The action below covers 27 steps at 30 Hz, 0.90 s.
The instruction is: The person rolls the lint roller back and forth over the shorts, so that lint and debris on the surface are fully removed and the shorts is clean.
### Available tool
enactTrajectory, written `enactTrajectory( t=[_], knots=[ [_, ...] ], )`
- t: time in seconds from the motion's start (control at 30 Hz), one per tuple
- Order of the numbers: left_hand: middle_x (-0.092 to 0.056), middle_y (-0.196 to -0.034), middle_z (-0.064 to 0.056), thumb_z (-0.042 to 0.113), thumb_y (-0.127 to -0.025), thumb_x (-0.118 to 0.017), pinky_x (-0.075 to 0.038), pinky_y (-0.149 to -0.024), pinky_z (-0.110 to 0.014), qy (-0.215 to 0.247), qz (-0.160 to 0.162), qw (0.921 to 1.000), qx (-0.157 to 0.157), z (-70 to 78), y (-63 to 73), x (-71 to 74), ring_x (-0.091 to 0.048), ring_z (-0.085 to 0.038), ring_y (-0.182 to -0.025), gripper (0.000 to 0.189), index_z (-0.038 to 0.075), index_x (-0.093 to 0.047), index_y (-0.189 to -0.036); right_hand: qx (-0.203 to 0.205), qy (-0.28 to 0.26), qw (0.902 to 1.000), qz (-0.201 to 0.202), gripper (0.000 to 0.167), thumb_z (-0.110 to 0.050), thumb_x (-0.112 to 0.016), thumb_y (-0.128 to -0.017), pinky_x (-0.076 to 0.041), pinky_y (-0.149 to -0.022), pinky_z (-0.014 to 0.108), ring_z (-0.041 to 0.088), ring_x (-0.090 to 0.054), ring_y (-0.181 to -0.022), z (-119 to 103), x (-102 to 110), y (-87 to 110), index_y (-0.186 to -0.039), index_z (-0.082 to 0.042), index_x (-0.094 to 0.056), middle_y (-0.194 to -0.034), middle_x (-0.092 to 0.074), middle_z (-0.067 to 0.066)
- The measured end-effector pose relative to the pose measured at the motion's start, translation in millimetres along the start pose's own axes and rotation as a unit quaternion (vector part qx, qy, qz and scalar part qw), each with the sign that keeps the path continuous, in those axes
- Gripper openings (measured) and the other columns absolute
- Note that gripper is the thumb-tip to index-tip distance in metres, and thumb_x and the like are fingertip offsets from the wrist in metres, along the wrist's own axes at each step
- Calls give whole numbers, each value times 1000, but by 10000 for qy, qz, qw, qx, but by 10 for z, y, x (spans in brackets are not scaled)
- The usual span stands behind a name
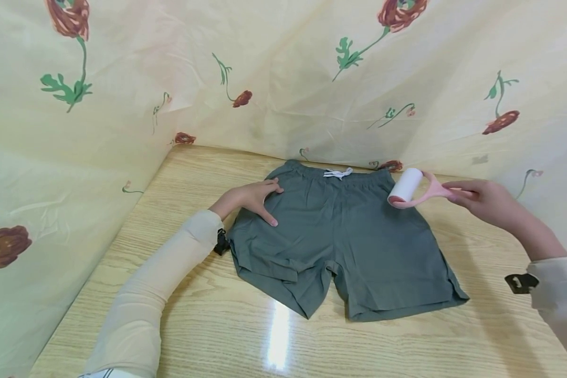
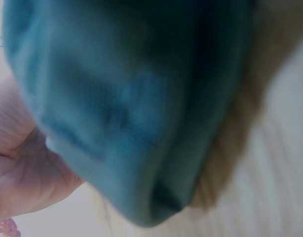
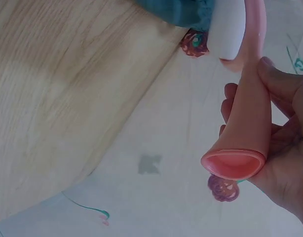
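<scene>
Grey-green shorts [image 1: 312, 226] with a white drawstring [image 1: 338, 174] lie spread on the table, the left leg's hem folded and uneven. On their left side rests my left hand [image 1: 257, 198], thumb and fingers spread apart. Close up in the left wrist view, blurred shorts fabric [image 2: 122, 113] covers most of that hand [image 2: 33, 168]. My right hand [image 1: 489, 202] grips the pink handle of a lint roller [image 1: 408, 185], whose white roll overlaps the waistband's right corner. In the right wrist view, the fingers and thumb wrap the flared pink handle [image 3: 247, 118].
The wood-grain table [image 1: 208, 325] extends around the shorts and reflects a bright light strip near the front. A cream cloth with printed flowers [image 1: 283, 68] hangs behind and at the left. Black wrist-camera mounts [image 1: 521, 283] sit at the sleeves.
</scene>
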<state>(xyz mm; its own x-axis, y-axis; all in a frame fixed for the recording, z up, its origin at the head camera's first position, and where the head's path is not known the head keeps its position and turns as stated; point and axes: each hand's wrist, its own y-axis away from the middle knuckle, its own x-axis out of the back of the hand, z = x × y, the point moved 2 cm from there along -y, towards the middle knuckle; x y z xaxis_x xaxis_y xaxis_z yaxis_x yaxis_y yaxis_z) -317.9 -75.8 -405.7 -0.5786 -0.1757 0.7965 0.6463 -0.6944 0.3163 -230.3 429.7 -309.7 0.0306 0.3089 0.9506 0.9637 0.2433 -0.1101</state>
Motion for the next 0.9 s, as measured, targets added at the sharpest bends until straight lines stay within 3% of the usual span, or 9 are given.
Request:
enactTrajectory(
  t=[0.2, 0.27, 0.33, 0.43, 0.5, 0.73, 0.9],
  knots=[
    [4, -173, -15, 41, -86, -82, -18, -129, -51, -16, -10, 10000, -4, -15, -16, -12, -3, -34, -160, 100, 9, -26, -162, -415, -189, 9986, 269, 41, -21, -63, -103, -43, -54, 22, -16, -45, -71, 196, -45, 38, -133, 7, -62, -121, -62, 43],
    [4, -173, -15, 42, -86, -82, -18, -129, -51, -18, -13, 10000, -3, -15, -19, -14, -3, -35, -160, 100, 9, -26, -162, -536, -207, 9976, 378, 43, -22, -62, -103, -41, -53, 23, -11, -44, -67, 266, -65, 58, -134, 8, -61, -112, -66, 40],
    [4, -173, -15, 41, -86, -82, -18, -129, -51, -7, -10, 10000, -7, -8, -17, -13, -3, -35, -160, 100, 9, -26, -162, -632, -218, 9966, 484, 45, -24, -60, -104, -38, -52, 25, -3, -43, -62, 339, -90, 78, -134, 9, -60, -92, -68, 32],
    [3, -173, -15, 41, -87, -82, -19, -129, -51, -3, -3, 10000, -8, 0, -14, -11, -4, -35, -160, 99, 9, -26, -162, -778, -236, 9948, 622, 47, -29, -58, -105, -32, -48, 28, 9, -38, -53, 445, -137, 116, -135, 8, -59, -65, -55, 12],
    [3, -173, -15, 41, -87, -82, -19, -129, -51, -2, 3, 10000, -13, 3, -15, -9, -4, -35, -160, 99, 9, -26, -162, -889, -277, 9936, 632, 51, -32, -56, -106, -30, -46, 30, 13, -35, -49, 514, -173, 140, -138, 8, -57, -57, -45, 4],
    [3, -173, -16, 40, -87, -82, -19, -129, -51, 7, 21, 10000, -42, -16, -35, -16, -4, -35, -160, 99, 8, -26, -162, -1113, -323, 9920, 497, 57, -36, -49, -108, -33, -41, 32, 16, -37, -43, 709, -319, 197, -144, 8, -49, -54, -43, 4],
    [3, -173, -15, 41, -86, -82, -19, -128, -51, 0, 37, 10000, -33, -23, -35, -20, -4, -35, -160, 100, 9, -26, -162, -1154, -350, 9917, 448, 55, -32, -47, -109, -38, -42, 31, 12, -43, -44, 779, -422, 219, -144, 11, -45, -61, -50, 4]
  ],
)
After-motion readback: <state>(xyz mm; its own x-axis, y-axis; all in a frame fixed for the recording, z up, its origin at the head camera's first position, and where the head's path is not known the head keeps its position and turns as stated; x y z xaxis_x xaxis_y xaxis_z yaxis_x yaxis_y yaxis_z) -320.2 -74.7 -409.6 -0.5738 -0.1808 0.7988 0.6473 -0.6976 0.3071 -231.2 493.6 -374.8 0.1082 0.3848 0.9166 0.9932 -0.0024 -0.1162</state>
